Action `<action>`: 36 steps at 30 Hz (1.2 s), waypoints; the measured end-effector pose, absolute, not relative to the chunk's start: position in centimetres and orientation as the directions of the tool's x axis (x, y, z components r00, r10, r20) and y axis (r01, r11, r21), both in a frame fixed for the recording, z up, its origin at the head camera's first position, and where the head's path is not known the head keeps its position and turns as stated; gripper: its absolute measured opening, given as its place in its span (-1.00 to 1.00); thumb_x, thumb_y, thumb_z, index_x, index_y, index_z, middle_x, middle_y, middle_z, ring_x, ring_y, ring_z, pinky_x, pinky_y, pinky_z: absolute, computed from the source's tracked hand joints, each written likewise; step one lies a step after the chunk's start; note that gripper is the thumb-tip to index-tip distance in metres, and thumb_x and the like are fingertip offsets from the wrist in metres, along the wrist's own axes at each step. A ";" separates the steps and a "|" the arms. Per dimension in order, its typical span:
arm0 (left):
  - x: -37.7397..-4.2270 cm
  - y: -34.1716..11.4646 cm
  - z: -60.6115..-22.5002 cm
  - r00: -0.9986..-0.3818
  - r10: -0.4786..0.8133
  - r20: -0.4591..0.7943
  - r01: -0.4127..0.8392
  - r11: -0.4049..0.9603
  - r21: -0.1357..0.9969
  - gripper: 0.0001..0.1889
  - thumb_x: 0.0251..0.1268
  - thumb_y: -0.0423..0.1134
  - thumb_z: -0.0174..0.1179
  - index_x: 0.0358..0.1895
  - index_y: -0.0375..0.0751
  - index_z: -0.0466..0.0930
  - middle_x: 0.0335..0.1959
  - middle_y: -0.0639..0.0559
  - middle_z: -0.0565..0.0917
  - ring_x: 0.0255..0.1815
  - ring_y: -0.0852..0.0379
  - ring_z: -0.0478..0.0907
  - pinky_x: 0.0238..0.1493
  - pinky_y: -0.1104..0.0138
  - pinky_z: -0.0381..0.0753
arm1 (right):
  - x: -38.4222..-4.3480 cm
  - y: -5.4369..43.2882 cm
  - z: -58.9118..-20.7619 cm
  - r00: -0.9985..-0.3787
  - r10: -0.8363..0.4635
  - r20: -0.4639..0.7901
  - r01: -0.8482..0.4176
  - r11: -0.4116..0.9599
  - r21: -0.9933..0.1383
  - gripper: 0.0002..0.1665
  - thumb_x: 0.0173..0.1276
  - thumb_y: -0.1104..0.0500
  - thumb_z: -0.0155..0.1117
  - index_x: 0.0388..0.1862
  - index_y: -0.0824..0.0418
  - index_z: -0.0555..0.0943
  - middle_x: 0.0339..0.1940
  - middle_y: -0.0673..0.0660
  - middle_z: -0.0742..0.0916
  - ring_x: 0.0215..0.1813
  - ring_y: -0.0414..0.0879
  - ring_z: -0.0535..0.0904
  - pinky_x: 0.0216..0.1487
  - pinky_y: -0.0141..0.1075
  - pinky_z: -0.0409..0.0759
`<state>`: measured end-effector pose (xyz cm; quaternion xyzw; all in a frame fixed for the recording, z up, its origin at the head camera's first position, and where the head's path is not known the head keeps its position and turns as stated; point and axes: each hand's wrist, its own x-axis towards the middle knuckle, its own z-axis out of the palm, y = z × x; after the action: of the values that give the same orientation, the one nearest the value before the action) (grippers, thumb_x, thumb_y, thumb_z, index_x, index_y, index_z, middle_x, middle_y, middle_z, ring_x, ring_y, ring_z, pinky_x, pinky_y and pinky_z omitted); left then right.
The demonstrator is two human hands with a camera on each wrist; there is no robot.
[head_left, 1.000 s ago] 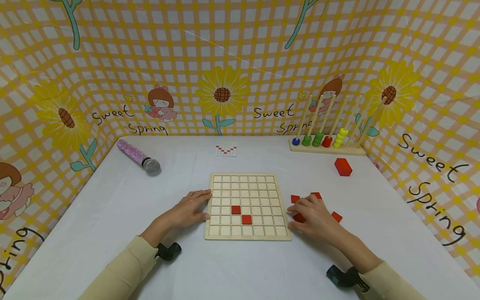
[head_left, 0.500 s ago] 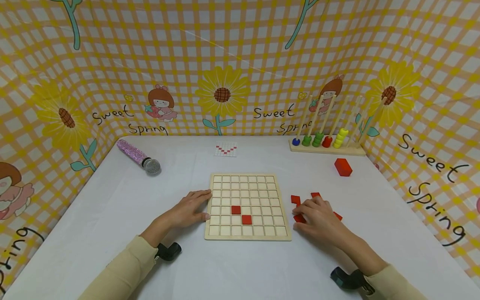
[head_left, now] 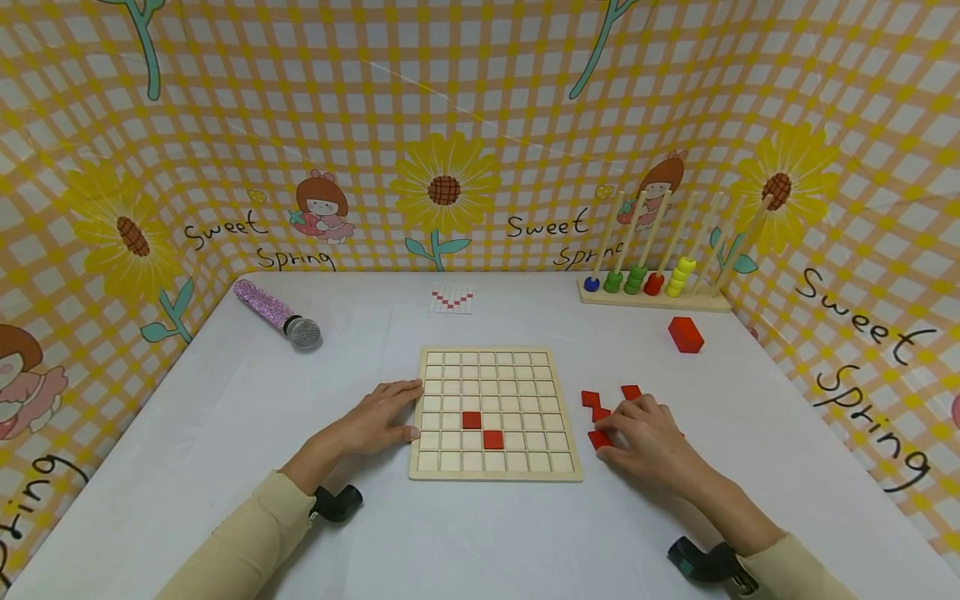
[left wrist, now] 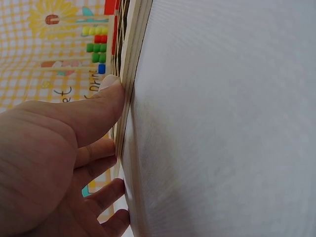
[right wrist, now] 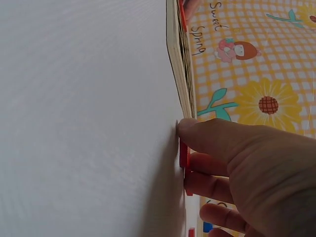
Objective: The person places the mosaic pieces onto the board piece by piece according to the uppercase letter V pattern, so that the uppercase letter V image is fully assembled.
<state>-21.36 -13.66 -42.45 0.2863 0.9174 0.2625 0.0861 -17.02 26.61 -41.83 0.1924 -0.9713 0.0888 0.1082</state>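
Note:
A square wooden grid board (head_left: pixel 442 469) lies flat on the table, with two red square tiles, one tile (head_left: pixel 472 420) and another tile (head_left: pixel 492 439), set diagonally in its cells. My left hand (head_left: pixel 375 421) rests against the board's left edge, its thumb and fingertips touching the rim; the left wrist view shows the thumb (left wrist: pixel 106 96) on that edge. My right hand (head_left: pixel 648 437) hovers low over loose red tiles to the right of the board. Its thumb and index fingertips lie at opposite sides of the nearest loose tile (head_left: pixel 600 440), which stays flat. The palm hides part of the tiles.
Other loose red tiles, such as one tile (head_left: pixel 590 398), lie by the right hand. A pattern card (head_left: pixel 452 299) is behind the board. A glittery microphone (head_left: pixel 277 314) lies back left. A bead abacus (head_left: pixel 652 296) and a red block (head_left: pixel 686 335) stand back right.
My right hand has shifted a little to the right, away from the board, uncovering more of the loose tiles on its left. The left hand and the board have stayed in place.

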 end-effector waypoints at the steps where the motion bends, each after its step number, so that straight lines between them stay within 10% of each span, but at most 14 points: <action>1: -21.4 -13.7 -42.5 -0.821 0.570 -0.008 0.480 0.698 0.531 -0.29 0.27 -0.14 0.20 0.41 -0.34 0.16 0.47 -0.19 0.18 0.44 -0.22 0.12 0.36 -0.13 0.16 | -17.0 26.7 -41.9 -0.902 -0.354 0.249 -0.393 0.911 -0.129 -0.60 -0.11 0.07 0.57 -0.24 0.16 0.74 -0.32 0.06 0.68 0.00 0.09 0.44 -0.08 -0.04 0.37; 36: -21.4 -13.7 -42.5 -0.818 0.575 -0.013 0.482 0.698 0.530 -0.29 0.28 -0.14 0.19 0.42 -0.35 0.15 0.47 -0.20 0.18 0.45 -0.21 0.12 0.36 -0.12 0.16 | -16.9 27.4 -41.9 -0.909 -0.339 0.243 -0.382 0.910 -0.162 -0.70 -0.08 0.14 0.54 -0.32 0.20 0.74 -0.37 0.04 0.68 -0.15 -0.03 0.41 -0.18 -0.15 0.32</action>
<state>-21.43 -13.68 -42.47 0.2880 0.9171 0.2608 0.0890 -16.85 27.42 -41.90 0.1855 -0.9715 0.1037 0.1050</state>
